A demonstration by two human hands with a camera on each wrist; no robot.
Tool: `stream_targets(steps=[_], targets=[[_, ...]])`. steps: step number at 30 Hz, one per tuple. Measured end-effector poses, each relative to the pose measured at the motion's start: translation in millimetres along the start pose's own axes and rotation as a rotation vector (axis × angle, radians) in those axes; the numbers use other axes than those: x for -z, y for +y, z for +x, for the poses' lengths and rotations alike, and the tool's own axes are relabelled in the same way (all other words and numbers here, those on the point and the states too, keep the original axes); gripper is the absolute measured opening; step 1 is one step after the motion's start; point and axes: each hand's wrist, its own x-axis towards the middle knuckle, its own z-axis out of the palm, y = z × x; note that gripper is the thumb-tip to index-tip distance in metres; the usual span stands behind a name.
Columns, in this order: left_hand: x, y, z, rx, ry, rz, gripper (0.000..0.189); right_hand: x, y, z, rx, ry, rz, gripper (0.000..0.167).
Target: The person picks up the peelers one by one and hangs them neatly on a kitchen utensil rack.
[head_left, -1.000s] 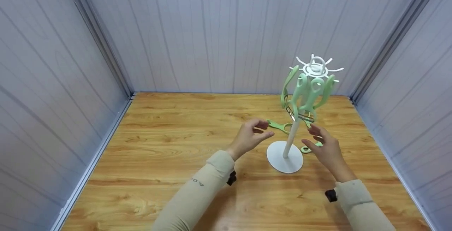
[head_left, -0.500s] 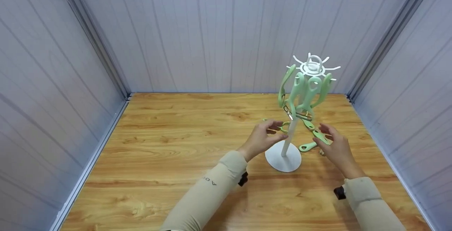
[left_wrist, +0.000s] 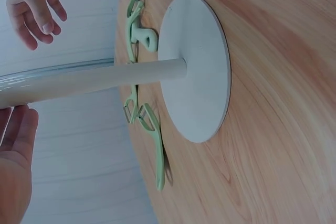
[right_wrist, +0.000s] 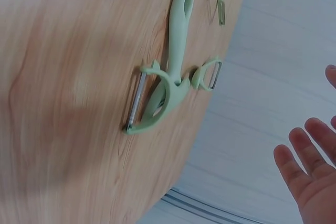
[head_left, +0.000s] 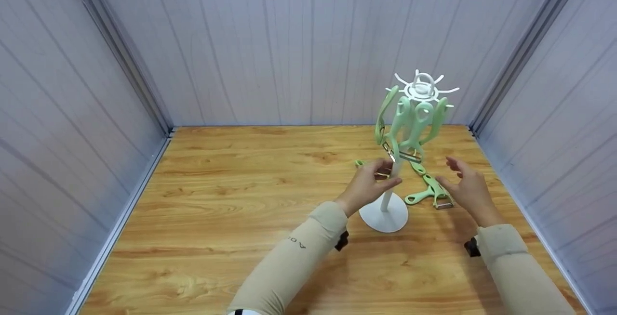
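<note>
Head view. Standing upright on the wooden table [head_left: 231,199]: the white rack [head_left: 421,92], with four green peelers [head_left: 418,127] hung by their handle loops, mostly around the near half. Judged roughly half done, with several bare hooks [head_left: 449,91] at the far side. Lying behind and beside the round base [head_left: 383,221]: apparently four loose peelers [head_left: 430,182], left unhung, one partly covered by the left hand [head_left: 367,182]. Thumb and fingers of that hand parted about the pole; no full closing evident. Near the crossed pair of peelers: the right hand [head_left: 470,190], thumb and fingers wide apart, with nothing held.

Left wrist view. Left fingertips at the surface of the pole [left_wrist: 131,73], probably touching; firmness of hold impossible to tell. Strewn past the base: the loose peelers, one lying a little aside, others bunched or overlapping. In the background, well apart from the pole: the right hand, empty.

Right wrist view. Lying across each other on the table: two loose peelers, with one blade [right_wrist: 137,98] in plain sight. Farther off: two more peeler heads. Right fingers extended, clear of every peeler; by this evidence, nothing picked up for hanging yet.
</note>
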Motion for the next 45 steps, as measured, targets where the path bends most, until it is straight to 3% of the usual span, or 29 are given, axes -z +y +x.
stream_targets(steps=[5,12,23,28,35,40,45], targets=[[-2.3,-0.5,4.0,-0.004,0.017,-0.024,0.033,1,7,8.1,-0.007,-0.022,-0.081,0.061],[-6.6,-3.0,9.8,0.003,0.06,-0.009,0.021,0,18,19.0,-0.062,-0.125,-0.149,0.065],[-5.8,-2.6,11.0,0.03,0.066,-0.01,0.013,-1,40,36.0,-0.183,-0.293,-0.134,0.072],[-5.8,-5.4,11.8,-0.028,0.055,0.056,0.013,-7,49,34.8,-0.24,-0.35,-0.101,0.07],[-5.8,-8.8,13.2,-0.095,0.06,0.139,0.019,-20,65,31.9,-0.304,-0.392,-0.08,0.067],[-5.6,-8.8,13.1,-0.093,0.058,0.128,0.017,-30,75,27.3,-0.348,-0.402,-0.028,0.066],[-6.4,-8.0,13.0,-0.078,0.067,0.13,0.019,-39,82,23.8,-0.36,-0.353,0.009,0.052]])
